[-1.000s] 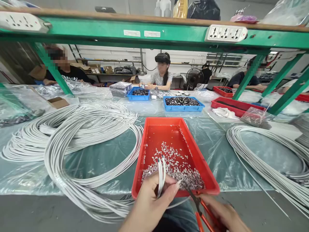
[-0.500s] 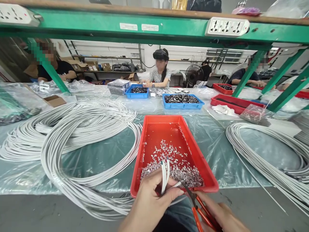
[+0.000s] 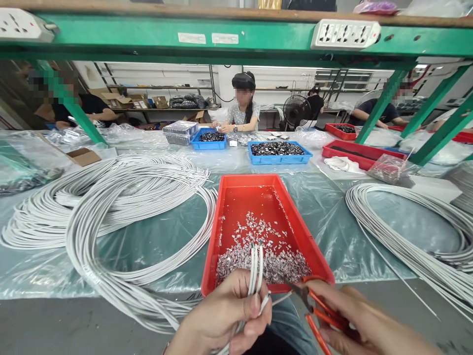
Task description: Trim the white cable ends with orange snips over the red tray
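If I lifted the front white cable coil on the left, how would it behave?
The coil would likely feel springy, since it curves smoothly; probably heavy, given its many strands; and might spread, because those fan apart in places.

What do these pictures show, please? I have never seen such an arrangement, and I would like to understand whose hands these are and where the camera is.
There is no robot here: these are a person's two bare hands, seen by a camera worn on that person's head, looking forward and down. The left hand grips several white cables; the right hand holds an orange-handled tool, like pliers or cutters. On the plastic-covered table sits a red tray with many small silvery pieces, between a left coil and a right coil of white cable. Other people sit farther back.
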Tool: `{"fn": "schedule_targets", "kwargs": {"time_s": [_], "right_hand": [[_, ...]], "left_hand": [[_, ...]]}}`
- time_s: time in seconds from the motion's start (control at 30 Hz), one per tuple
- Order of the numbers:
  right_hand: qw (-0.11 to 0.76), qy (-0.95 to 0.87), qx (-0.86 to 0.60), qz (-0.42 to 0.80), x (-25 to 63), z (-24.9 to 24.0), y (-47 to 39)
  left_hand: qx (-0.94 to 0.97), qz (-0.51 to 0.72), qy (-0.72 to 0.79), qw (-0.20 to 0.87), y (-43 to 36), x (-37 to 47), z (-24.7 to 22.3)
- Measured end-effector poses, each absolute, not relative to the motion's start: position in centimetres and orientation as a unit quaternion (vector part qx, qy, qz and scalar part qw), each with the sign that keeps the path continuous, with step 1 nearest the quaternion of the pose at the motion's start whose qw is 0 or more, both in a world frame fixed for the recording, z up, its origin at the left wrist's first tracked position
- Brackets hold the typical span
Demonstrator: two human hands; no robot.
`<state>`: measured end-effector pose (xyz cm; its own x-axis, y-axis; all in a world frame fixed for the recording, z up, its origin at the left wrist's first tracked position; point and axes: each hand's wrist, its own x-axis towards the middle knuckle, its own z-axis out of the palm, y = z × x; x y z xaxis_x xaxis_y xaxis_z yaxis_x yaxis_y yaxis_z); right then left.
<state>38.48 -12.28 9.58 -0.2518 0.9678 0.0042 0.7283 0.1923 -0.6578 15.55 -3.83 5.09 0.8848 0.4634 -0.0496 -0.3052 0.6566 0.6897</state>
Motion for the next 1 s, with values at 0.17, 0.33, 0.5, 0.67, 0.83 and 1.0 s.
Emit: {"fn": "schedule_targets", "kwargs": {"time_s": [0.17, 0.33, 0.5, 0.67, 0.83, 1.0], "right_hand": [[0.406, -0.592, -0.522, 0.461, 35.8, 8.4, -10.1], [0.496, -0.516, -0.467, 0.52, 32.5, 8.1, -8.6], [0.503, -0.454, -0.424, 0.601, 32.0, 7.9, -8.2], [0.513, -0.366, -0.398, 0.666, 32.1, 7.6, -7.7], [0.538, -0.467, -0.434, 0.552, 32.5, 6.8, -7.7], [0.511, -0.333, -0.331, 0.72, 31.8, 6.7, -7.1]], "left_hand": [[0.414, 0.262, 0.162, 0.856, -4.4, 15.8, 4.9], [0.499, 0.298, 0.231, 0.78, -4.4, 15.9, 5.1], [0.564, 0.292, 0.253, 0.73, -4.4, 16.3, 5.8], [0.608, 0.353, 0.292, 0.648, -4.2, 16.9, 5.7], [0.607, 0.328, 0.31, 0.654, -4.1, 16.8, 6.1], [0.536, 0.417, 0.303, 0.669, -4.3, 17.1, 6.6]]}}
